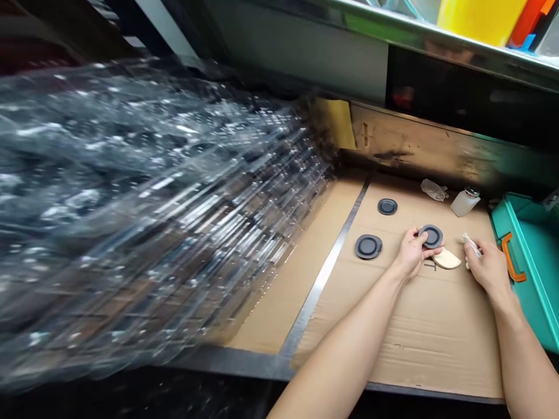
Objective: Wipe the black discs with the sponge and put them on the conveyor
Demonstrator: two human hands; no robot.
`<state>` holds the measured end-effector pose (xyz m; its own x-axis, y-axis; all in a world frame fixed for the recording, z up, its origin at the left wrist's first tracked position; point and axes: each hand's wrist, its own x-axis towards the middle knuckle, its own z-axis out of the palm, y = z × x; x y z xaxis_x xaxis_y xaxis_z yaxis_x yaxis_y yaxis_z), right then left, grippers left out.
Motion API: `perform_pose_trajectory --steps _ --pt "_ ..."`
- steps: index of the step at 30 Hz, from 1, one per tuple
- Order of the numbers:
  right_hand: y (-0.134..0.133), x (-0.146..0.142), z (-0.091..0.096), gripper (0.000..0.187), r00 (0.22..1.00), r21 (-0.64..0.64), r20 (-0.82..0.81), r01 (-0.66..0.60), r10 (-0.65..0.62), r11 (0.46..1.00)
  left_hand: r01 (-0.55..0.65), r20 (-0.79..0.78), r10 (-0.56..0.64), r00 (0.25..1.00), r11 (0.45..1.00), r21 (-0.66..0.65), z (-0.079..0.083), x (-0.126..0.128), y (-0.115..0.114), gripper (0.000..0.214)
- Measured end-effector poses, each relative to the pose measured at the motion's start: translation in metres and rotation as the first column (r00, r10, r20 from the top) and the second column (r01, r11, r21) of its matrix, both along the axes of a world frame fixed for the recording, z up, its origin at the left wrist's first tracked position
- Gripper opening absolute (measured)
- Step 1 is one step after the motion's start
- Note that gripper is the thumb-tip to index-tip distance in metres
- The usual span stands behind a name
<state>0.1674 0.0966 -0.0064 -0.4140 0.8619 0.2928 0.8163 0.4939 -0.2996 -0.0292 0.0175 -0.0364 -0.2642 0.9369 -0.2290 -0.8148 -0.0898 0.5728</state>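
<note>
My left hand (410, 253) pinches a dark round rubber disc (431, 235) just above the cardboard-covered bench (393, 326). My right hand (487, 265) is closed around a small white wad, perhaps a cloth (471, 244). Between the two hands a tan, wedge-shaped pad (446, 259) lies on the cardboard. Two more dark discs rest to the left: one near my left hand (368, 247), one farther back (387, 206).
A tall stack of clear plastic trays (144, 215) fills the left half, blurred. A small white bottle (465, 201) and a crumpled plastic scrap (433, 189) sit at the back. A teal box with an orange handle (530, 256) stands at the right. A shelf (437, 41) runs overhead.
</note>
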Motion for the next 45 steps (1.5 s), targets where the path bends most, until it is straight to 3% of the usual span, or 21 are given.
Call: perform_pose_trajectory --steps 6,10,16,21,45 --pt "-0.023 -0.022 0.009 0.037 0.961 0.059 -0.246 -0.119 0.13 0.991 0.046 -0.07 -0.042 0.997 0.997 0.058 0.002 0.001 -0.003 0.013" --pt "-0.041 -0.036 0.007 0.032 0.913 0.123 -0.273 -0.279 0.302 0.952 0.06 -0.067 -0.054 0.996 0.993 0.098 0.004 0.0 -0.006 0.018" --pt "-0.057 -0.047 -0.006 0.032 0.93 0.095 -0.062 -0.356 0.363 0.929 0.099 -0.14 -0.083 0.987 0.989 0.111 0.0 0.003 -0.008 0.03" --pt "-0.061 -0.049 0.001 0.033 0.942 0.058 0.105 -0.327 0.32 0.943 0.111 -0.176 -0.093 0.98 0.989 0.097 -0.002 0.003 -0.009 0.032" --pt "-0.064 -0.05 0.007 0.034 0.881 0.117 0.295 -0.418 0.37 0.901 0.07 -0.159 -0.054 0.986 0.993 0.095 0.002 0.004 -0.01 0.017"
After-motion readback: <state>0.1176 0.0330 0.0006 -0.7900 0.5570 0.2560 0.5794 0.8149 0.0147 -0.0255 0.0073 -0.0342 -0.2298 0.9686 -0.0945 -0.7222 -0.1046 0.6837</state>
